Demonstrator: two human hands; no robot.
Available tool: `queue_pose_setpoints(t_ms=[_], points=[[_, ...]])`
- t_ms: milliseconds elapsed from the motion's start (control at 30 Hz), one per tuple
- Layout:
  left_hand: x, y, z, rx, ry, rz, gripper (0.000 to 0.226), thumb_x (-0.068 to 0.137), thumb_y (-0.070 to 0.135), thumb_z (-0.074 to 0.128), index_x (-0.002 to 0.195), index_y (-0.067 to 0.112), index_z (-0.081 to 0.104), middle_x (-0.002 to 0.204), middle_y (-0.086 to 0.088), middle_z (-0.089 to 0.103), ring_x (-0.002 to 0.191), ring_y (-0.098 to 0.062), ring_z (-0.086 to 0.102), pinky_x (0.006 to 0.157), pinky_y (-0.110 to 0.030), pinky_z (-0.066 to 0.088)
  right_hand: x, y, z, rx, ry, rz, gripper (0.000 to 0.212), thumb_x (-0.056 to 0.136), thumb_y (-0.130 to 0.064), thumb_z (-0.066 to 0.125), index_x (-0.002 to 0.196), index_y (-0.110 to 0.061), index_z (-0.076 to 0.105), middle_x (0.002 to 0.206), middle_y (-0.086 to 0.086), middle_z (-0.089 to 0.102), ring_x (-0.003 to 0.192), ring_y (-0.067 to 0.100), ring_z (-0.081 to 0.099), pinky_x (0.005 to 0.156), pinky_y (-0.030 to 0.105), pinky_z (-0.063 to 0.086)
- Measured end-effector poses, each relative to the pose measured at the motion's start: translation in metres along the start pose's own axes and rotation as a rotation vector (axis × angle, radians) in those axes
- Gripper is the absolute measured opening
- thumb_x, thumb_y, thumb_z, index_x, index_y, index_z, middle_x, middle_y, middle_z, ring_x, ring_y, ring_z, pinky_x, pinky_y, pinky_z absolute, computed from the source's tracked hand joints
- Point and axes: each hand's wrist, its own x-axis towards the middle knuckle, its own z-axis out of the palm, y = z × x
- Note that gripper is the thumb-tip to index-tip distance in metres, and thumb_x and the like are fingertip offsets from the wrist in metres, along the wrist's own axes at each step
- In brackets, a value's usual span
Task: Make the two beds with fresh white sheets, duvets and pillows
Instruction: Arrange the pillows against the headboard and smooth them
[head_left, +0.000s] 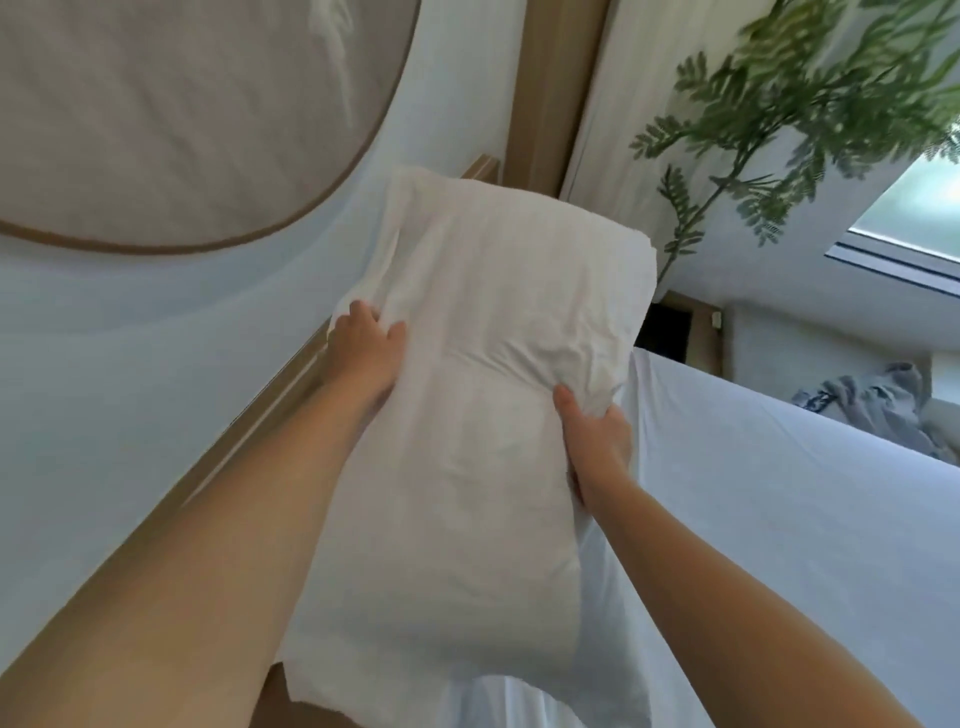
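Far left on the wall, I see a round beige panel (156, 104) above a wooden headboard rail (283, 400). Next, my left hand (366, 353) grips the pillow (467, 415) by its left edge, fingers dug into the cloth. It is white and plump, creased where squeezed, and its case hangs loose at the near end. I hold it up over the head of the bed. My right hand (597, 441) grips the right edge with the thumb in front and the fingers hidden behind. Rightward lies a smooth white sheet (779, 545), with a blurred leafy plant (779, 104) and an unclear grey heap (872, 405) beyond. I cannot tell whether the pillow's lower end touches the bed.
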Motion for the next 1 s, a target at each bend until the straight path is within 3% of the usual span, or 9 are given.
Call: queue_pose_setpoints(t_ms=[100,167,267,333,500,600,700,833,1000], points=[[0.047,-0.041,0.049,0.397,-0.231,0.046,0.068,0.095,0.059,0.032,0.15,0.021,0.02,0.155,-0.012,0.023,0.143,-0.032,0.02,0.111,-0.055,0.021,0.064,0.016,0.05,-0.204,-0.132,0.084,0.069,0.087,-0.054,0.062,0.139,-0.018,0.033,0.128,0.008,0.054,0.103,0.023,0.058,0.089,0.036,0.045],[0.061,-0.075,0.088,0.521,-0.369,0.055,0.073,0.095,0.065,0.023,0.154,0.03,0.0,0.163,-0.006,-0.003,0.149,-0.031,-0.002,0.115,-0.061,0.008,0.098,0.037,0.084,-0.381,-0.246,0.038,0.081,0.089,-0.051,0.062,0.152,-0.02,0.021,0.149,0.015,0.034,0.127,0.032,0.047,0.102,0.039,0.039],[0.074,-0.102,0.134,0.57,-0.307,0.125,0.075,0.091,0.072,0.014,0.151,0.038,-0.016,0.161,-0.001,-0.02,0.148,-0.031,-0.013,0.113,-0.063,0.004,0.132,0.074,0.125,-0.604,-0.315,-0.032,0.087,0.088,-0.063,0.054,0.155,-0.032,0.008,0.162,0.011,0.006,0.147,0.037,0.017,0.116,0.05,0.024],[0.086,-0.101,0.153,0.585,-0.232,0.194,0.075,0.09,0.073,0.011,0.15,0.039,-0.015,0.161,-0.002,-0.018,0.148,-0.033,-0.009,0.113,-0.063,0.006,0.149,0.092,0.134,-0.604,-0.276,-0.013,0.087,0.088,-0.069,0.047,0.155,-0.037,0.002,0.164,0.004,-0.008,0.149,0.036,0.003,0.116,0.055,0.017],[0.113,-0.106,0.174,0.583,-0.141,0.213,0.073,0.091,0.07,0.01,0.153,0.034,-0.006,0.162,-0.007,-0.007,0.149,-0.033,0.0,0.115,-0.059,0.011,0.18,0.114,0.147,-0.552,-0.152,-0.082,0.081,0.09,-0.07,0.038,0.154,-0.039,0.0,0.164,-0.001,-0.01,0.151,0.028,-0.004,0.117,0.06,0.013],[0.129,-0.096,0.185,0.586,-0.087,0.363,0.07,0.094,0.065,0.008,0.153,0.032,-0.009,0.162,-0.005,-0.011,0.149,-0.03,-0.006,0.117,-0.058,0.007,0.196,0.099,0.169,-0.674,-0.098,-0.329,0.068,0.096,-0.063,0.029,0.154,-0.041,0.0,0.163,-0.004,-0.014,0.15,0.027,-0.011,0.117,0.061,0.002],[0.135,-0.102,0.2,0.606,-0.098,0.428,0.067,0.093,0.065,0.005,0.152,0.037,-0.009,0.163,-0.002,-0.011,0.149,-0.029,-0.009,0.117,-0.057,0.004,0.211,0.091,0.19,-0.812,-0.177,-0.523,0.062,0.097,-0.062,0.023,0.153,-0.046,0.001,0.163,-0.009,-0.015,0.15,0.027,-0.016,0.116,0.061,-0.003],[0.137,-0.128,0.209,0.623,-0.187,0.319,0.066,0.092,0.066,0.001,0.151,0.04,-0.015,0.162,-0.003,-0.014,0.149,-0.031,-0.01,0.118,-0.057,0.005,0.223,0.112,0.201,-0.94,-0.245,-0.467,0.062,0.097,-0.065,0.02,0.152,-0.047,-0.002,0.162,-0.014,-0.016,0.149,0.021,-0.018,0.113,0.068,-0.003],[0.12,-0.112,0.207,0.672,-0.124,0.317,0.065,0.094,0.058,-0.002,0.151,0.032,-0.019,0.161,-0.009,-0.018,0.148,-0.034,-0.014,0.116,-0.061,0.002,0.22,0.127,0.187,-0.729,-0.12,-0.271,0.061,0.098,-0.062,0.019,0.153,-0.044,-0.001,0.163,-0.011,-0.015,0.15,0.02,-0.015,0.115,0.066,-0.001]])
